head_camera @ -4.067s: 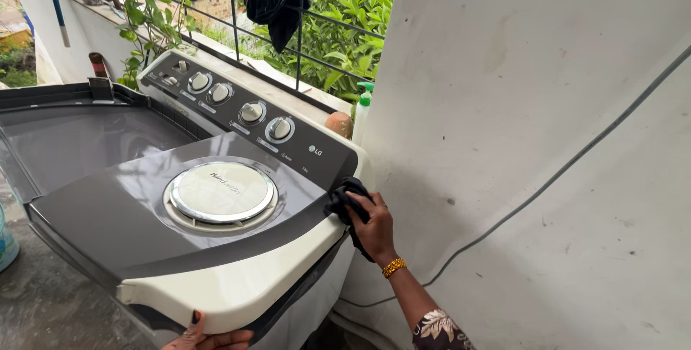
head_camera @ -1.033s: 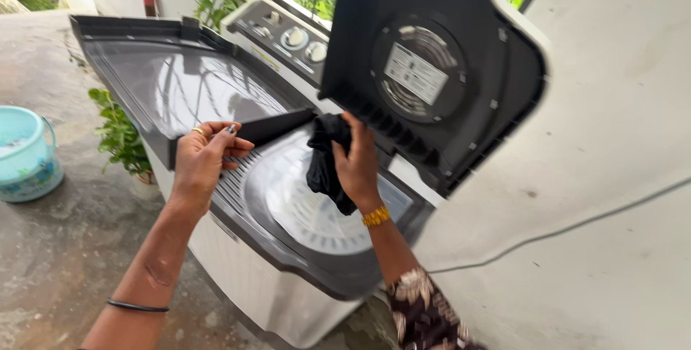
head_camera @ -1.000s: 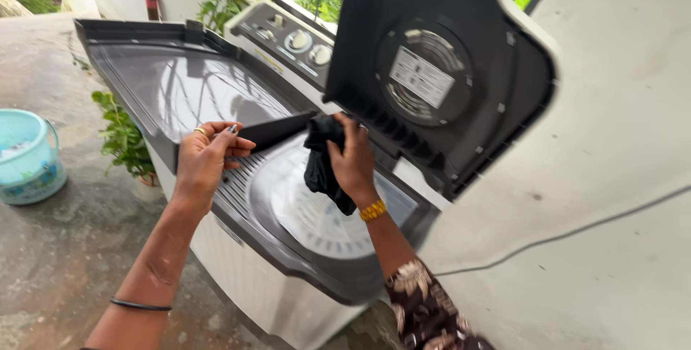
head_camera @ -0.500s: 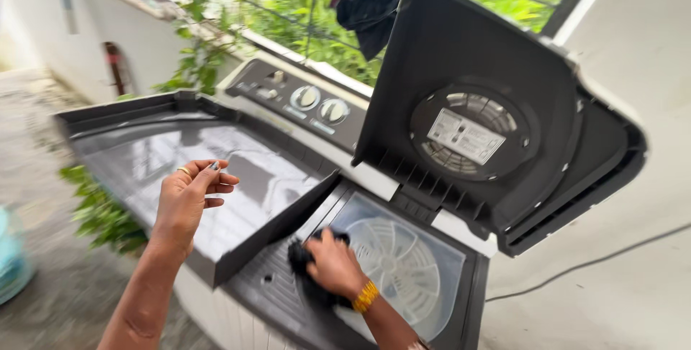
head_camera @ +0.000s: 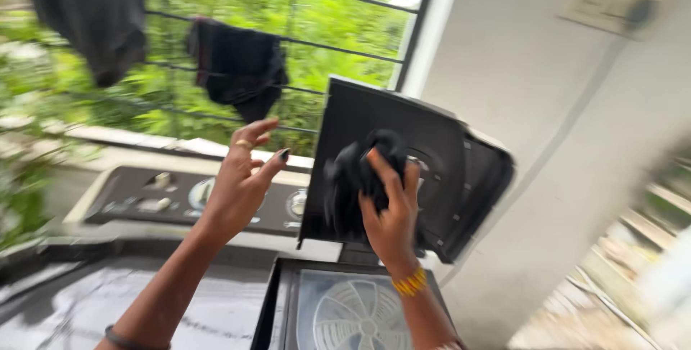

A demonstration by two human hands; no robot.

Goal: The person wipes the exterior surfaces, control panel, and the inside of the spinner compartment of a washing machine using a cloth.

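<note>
A grey and white twin-tub washing machine (head_camera: 180, 199) stands below me, blurred by camera motion. Its right lid (head_camera: 461, 170) is raised upright, with the dark inner side facing me. My right hand (head_camera: 389, 209) is shut on a black cloth (head_camera: 353, 173) and presses it against the inside of that lid. A gold bangle sits on that wrist. My left hand (head_camera: 241, 181) hovers open in the air to the left of the lid, above the control panel, holding nothing. Below the lid lies the clear inner cover with a fan-shaped pattern (head_camera: 356, 314).
The closed dark left lid (head_camera: 86, 307) of the machine fills the lower left. A metal window grille (head_camera: 302, 40) with dark clothes (head_camera: 237, 65) hanging on it stands behind, green plants beyond. A white wall (head_camera: 576, 141) rises at the right.
My right hand has lifted the black cloth from the inner cover up onto the inside of the raised lid. My left hand has risen too. The view has tilted upward.
</note>
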